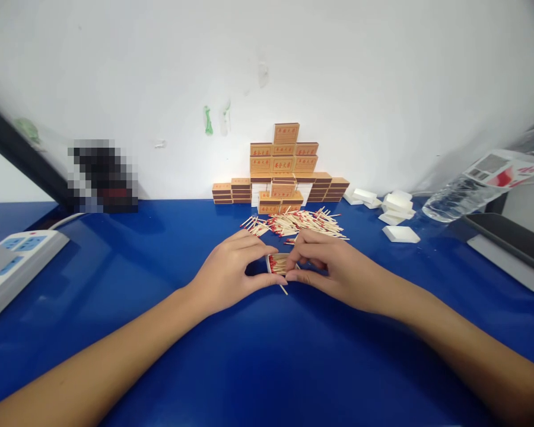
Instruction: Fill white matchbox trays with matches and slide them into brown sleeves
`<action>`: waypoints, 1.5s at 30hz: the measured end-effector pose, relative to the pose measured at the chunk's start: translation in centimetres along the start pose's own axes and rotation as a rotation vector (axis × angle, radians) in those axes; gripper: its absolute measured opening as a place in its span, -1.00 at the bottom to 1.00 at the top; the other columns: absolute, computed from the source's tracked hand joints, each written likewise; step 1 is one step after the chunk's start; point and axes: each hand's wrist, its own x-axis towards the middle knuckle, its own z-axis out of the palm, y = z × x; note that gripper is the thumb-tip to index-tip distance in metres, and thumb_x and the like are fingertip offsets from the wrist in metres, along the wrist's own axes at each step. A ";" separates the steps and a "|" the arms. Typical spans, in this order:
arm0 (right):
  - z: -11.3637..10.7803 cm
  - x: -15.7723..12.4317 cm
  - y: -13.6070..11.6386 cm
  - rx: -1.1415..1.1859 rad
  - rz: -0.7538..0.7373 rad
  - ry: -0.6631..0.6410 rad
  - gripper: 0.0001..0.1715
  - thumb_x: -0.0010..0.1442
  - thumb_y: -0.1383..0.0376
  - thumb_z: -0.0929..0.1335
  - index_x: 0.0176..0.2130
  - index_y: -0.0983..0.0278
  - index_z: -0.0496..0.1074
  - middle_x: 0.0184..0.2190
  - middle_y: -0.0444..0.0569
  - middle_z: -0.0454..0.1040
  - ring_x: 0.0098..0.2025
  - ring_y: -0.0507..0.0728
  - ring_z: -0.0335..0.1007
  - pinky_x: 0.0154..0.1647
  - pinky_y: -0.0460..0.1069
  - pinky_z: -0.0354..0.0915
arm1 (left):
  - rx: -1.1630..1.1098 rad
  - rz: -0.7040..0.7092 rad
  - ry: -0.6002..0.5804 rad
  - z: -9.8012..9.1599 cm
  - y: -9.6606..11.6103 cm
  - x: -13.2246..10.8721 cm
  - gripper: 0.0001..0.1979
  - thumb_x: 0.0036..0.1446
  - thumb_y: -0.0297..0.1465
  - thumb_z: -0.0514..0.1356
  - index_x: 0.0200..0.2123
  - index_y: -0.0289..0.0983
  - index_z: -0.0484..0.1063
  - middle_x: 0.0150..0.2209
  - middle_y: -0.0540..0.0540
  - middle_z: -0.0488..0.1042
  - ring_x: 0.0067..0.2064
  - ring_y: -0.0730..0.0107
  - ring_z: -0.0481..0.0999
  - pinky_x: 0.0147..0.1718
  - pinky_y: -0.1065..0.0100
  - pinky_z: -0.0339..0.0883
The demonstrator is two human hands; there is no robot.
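Note:
A small white matchbox tray (268,261) filled with red-tipped matches (277,263) is between my two hands, above the blue tabletop. My left hand (228,267) grips its left side, thumb along the near edge and fingers behind. At the right end, my right hand (333,264) closes its thumb and fingertips around the tray, hiding that part. One loose match (283,290) sticks out below the tray. Just behind my hands lies a heap of loose matches (305,223), partly covered by my right hand.
Orange-and-brown matchboxes (283,165) are stacked against the white wall. Several white trays (400,234) lie to the right, near a clear plastic bottle (460,193) and a dark phone-like object (511,240). On the left are a power strip (48,243) and a pixelated dark object (107,181).

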 end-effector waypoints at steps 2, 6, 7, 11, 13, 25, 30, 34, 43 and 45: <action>0.0 0.0 0.1 0.005 0.020 -0.033 -0.88 0.41 0.24 0.40 -0.20 0.19 0.55 -0.24 -0.08 0.42 -0.28 0.06 0.31 -0.24 -0.02 0.22 | 0.006 0.002 -0.002 0.0 0.0 0.0 -0.59 0.17 -0.14 0.44 -0.03 -0.29 0.59 -0.21 -0.12 0.64 -0.15 0.22 0.55 -0.09 0.17 0.44; -0.1 0.0 -0.1 0.017 0.059 -0.027 -0.80 0.43 0.19 0.38 -0.23 0.22 0.50 -0.29 -0.09 0.44 -0.33 0.05 0.30 -0.28 -0.01 0.20 | 0.010 -0.001 0.006 0.0 -0.1 0.0 -0.58 0.17 -0.13 0.44 -0.04 -0.30 0.60 -0.22 -0.12 0.63 -0.15 0.22 0.54 -0.09 0.18 0.44; -0.2 0.0 -0.1 0.021 0.075 -0.018 -0.78 0.44 0.16 0.36 -0.23 0.21 0.49 -0.30 -0.09 0.45 -0.34 0.05 0.30 -0.29 -0.01 0.20 | 0.009 -0.005 0.009 0.0 0.0 0.0 -0.58 0.17 -0.13 0.44 -0.04 -0.29 0.60 -0.22 -0.11 0.63 -0.16 0.23 0.54 -0.10 0.18 0.44; -0.2 0.0 -0.1 0.023 0.114 0.003 -0.75 0.45 0.09 0.36 -0.20 0.19 0.50 -0.30 -0.11 0.45 -0.35 0.05 0.28 -0.29 -0.01 0.19 | -0.001 -0.019 -0.004 0.0 0.1 0.1 -0.60 0.17 -0.14 0.44 -0.05 -0.28 0.60 -0.23 -0.10 0.64 -0.17 0.23 0.54 -0.11 0.18 0.44; -0.2 0.0 0.1 0.009 0.086 -0.009 -0.78 0.42 0.10 0.39 -0.18 0.18 0.52 -0.28 -0.10 0.44 -0.33 0.06 0.29 -0.26 -0.01 0.19 | -0.004 -0.018 -0.004 0.0 0.1 0.1 -0.61 0.18 -0.14 0.44 -0.05 -0.27 0.60 -0.22 -0.09 0.64 -0.17 0.24 0.54 -0.10 0.18 0.44; -0.2 0.2 0.4 0.107 0.174 -0.067 -0.80 0.38 0.13 0.42 -0.08 0.18 0.52 -0.43 -0.18 0.42 -0.43 0.03 0.25 -0.41 -0.04 0.17 | 0.004 -0.028 0.000 0.0 -0.1 0.0 -0.59 0.16 -0.13 0.44 -0.03 -0.27 0.61 -0.22 -0.10 0.63 -0.17 0.23 0.54 -0.11 0.18 0.44; -0.9 0.1 -0.2 0.162 0.142 -0.013 -0.64 0.43 0.05 0.35 0.08 0.16 0.54 -0.38 -0.12 0.49 -0.41 0.05 0.31 -0.39 -0.02 0.25 | -0.010 -0.044 -0.013 -0.2 0.2 0.2 -0.61 0.18 -0.15 0.44 -0.01 -0.24 0.61 -0.24 -0.07 0.62 -0.18 0.25 0.54 -0.12 0.20 0.42; -0.7 0.4 -0.6 0.276 0.196 0.197 -0.70 0.35 0.04 0.42 -0.13 0.20 0.60 -0.26 -0.04 0.60 -0.35 0.07 0.43 -0.39 0.00 0.36 | -0.010 -0.048 0.005 -0.2 0.3 0.2 -0.59 0.16 -0.12 0.44 -0.02 -0.24 0.62 -0.23 -0.08 0.65 -0.18 0.24 0.54 -0.12 0.19 0.42; 1.6 0.7 -0.8 0.334 0.200 0.406 -0.70 0.19 0.02 0.56 -0.34 0.18 0.63 -0.27 -0.05 0.62 -0.39 0.05 0.35 -0.41 0.00 0.28 | -0.077 -0.052 0.118 -0.1 1.1 0.2 -0.61 0.09 -0.13 0.49 -0.08 -0.21 0.64 -0.23 -0.05 0.69 -0.22 0.29 0.57 -0.18 0.23 0.46; 1.6 0.7 -0.8 0.254 0.166 0.400 -0.74 0.22 0.04 0.54 -0.32 0.16 0.65 -0.21 -0.04 0.59 -0.37 0.05 0.32 -0.41 -0.01 0.24 | -0.077 -0.054 0.155 0.0 1.1 0.2 -0.60 0.07 -0.14 0.50 -0.08 -0.21 0.65 -0.23 -0.04 0.68 -0.22 0.30 0.58 -0.17 0.24 0.48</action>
